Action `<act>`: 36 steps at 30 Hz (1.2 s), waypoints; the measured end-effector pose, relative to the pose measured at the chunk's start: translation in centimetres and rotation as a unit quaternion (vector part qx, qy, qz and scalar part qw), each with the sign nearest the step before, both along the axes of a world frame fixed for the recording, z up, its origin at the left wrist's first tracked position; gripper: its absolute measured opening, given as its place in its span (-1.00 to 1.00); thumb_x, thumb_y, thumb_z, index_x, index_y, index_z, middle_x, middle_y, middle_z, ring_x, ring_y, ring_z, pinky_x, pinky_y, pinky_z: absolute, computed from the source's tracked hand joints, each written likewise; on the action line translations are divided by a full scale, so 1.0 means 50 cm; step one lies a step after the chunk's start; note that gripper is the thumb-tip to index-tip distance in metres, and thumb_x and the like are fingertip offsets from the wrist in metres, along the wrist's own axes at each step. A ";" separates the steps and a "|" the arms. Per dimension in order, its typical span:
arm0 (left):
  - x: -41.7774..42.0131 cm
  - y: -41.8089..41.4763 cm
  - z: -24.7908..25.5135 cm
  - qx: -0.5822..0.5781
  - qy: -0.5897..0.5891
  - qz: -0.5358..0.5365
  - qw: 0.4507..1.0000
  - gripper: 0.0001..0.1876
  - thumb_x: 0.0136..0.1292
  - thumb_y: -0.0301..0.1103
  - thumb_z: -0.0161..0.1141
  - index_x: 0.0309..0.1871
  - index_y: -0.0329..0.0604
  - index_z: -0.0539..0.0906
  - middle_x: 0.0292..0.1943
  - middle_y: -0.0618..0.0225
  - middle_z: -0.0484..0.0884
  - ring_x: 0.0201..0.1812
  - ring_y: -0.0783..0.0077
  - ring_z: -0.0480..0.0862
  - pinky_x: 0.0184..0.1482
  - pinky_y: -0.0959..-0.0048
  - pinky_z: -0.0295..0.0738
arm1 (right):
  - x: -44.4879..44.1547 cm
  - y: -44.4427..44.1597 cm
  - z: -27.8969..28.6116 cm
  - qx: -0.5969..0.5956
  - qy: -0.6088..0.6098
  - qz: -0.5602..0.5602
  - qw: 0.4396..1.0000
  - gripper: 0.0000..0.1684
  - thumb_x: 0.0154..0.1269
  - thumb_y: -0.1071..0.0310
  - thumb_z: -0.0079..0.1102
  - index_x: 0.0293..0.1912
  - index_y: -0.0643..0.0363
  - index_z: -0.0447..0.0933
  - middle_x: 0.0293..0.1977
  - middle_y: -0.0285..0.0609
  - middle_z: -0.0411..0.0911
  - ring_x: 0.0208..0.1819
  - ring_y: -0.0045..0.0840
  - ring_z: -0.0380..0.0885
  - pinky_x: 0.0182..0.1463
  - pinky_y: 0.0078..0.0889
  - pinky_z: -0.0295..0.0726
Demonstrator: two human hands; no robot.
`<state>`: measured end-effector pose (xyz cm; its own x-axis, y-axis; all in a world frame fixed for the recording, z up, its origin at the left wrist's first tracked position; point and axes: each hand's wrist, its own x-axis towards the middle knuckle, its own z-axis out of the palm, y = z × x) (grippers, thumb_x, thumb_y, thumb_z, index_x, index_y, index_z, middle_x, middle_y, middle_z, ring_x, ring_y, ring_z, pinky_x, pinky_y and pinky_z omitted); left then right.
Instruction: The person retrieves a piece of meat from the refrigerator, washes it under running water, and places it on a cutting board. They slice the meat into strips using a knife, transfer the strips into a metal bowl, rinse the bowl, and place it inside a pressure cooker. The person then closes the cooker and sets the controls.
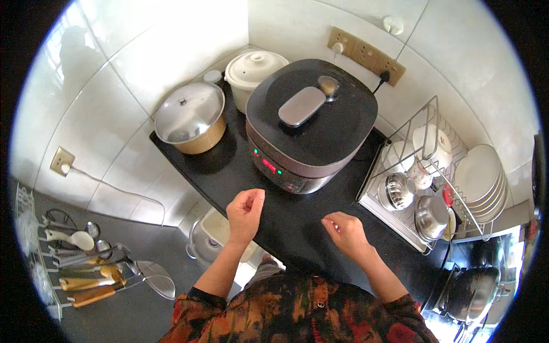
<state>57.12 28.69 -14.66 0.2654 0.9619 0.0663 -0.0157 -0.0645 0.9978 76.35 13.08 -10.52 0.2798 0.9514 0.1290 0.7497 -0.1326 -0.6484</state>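
Observation:
Before me on the black countertop (296,223) stands a dark electric cooker (343,128) with its lid down and red and green lights lit on its front panel. My left hand (246,212), fingers curled, is held near the counter's left edge, a little below the cooker's front and apart from it. My right hand (345,233) is over the counter to the right, also curled, with small pale spots showing at its fingers; whether it holds something I cannot tell. Neither hand touches the cooker.
A lidded metal pot (191,115) and a white lidded crock (255,70) stand behind left. On the right are a wire dish rack (390,218) with bowls and plates (478,173), and a wok (472,296). Utensils (92,296) hang at left. Wall sockets (364,53) have plugs in.

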 end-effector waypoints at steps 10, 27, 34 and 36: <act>-0.073 -0.105 0.004 -0.101 -0.002 -0.003 0.995 -0.77 0.33 -0.28 0.11 -0.30 -0.26 0.65 -0.62 0.56 0.43 -0.63 0.76 0.35 -0.61 0.70 0.22 | -0.029 0.046 -0.087 -0.065 0.007 -0.027 0.997 -0.57 0.34 0.13 -0.02 -0.54 0.23 0.46 -0.56 0.08 0.51 -0.45 -0.02 0.53 -0.37 -0.05 0.50; -0.152 -0.177 -0.038 -0.185 -0.100 0.020 0.977 -0.73 0.36 -0.27 0.07 -0.33 -0.29 0.63 -0.64 0.56 0.41 -0.63 0.76 0.33 -0.59 0.71 0.20 | -0.059 0.179 -0.116 -0.219 -0.073 -0.166 0.959 -0.23 0.39 -0.17 -0.31 -0.41 0.35 0.62 -0.42 0.25 0.58 -0.27 0.04 0.60 -0.13 -0.04 0.57; -0.157 -0.173 -0.043 -0.196 -0.115 0.022 0.974 -0.73 0.36 -0.27 0.07 -0.33 -0.31 0.63 -0.65 0.56 0.42 -0.64 0.75 0.33 -0.59 0.70 0.20 | -0.061 0.210 -0.145 -0.244 -0.116 -0.196 0.943 -0.17 0.39 -0.20 -0.39 -0.56 0.31 0.57 -0.62 -0.01 0.54 -0.44 -0.19 0.61 -0.17 -0.19 0.57; -0.155 -0.170 -0.045 -0.199 -0.108 0.018 0.974 -0.73 0.36 -0.27 0.08 -0.33 -0.30 0.64 -0.65 0.56 0.42 -0.64 0.75 0.33 -0.59 0.70 0.20 | -0.061 0.217 -0.148 -0.249 -0.120 -0.206 0.939 -0.16 0.39 -0.21 -0.40 -0.56 0.31 0.57 -0.65 -0.04 0.55 -0.46 -0.23 0.62 -0.18 -0.22 0.58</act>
<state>49.40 20.20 -16.90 0.2520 0.9311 -0.2638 -0.2322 0.3228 0.9175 73.29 23.95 -17.94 0.6574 0.7276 -0.1960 0.6849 -0.6854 -0.2474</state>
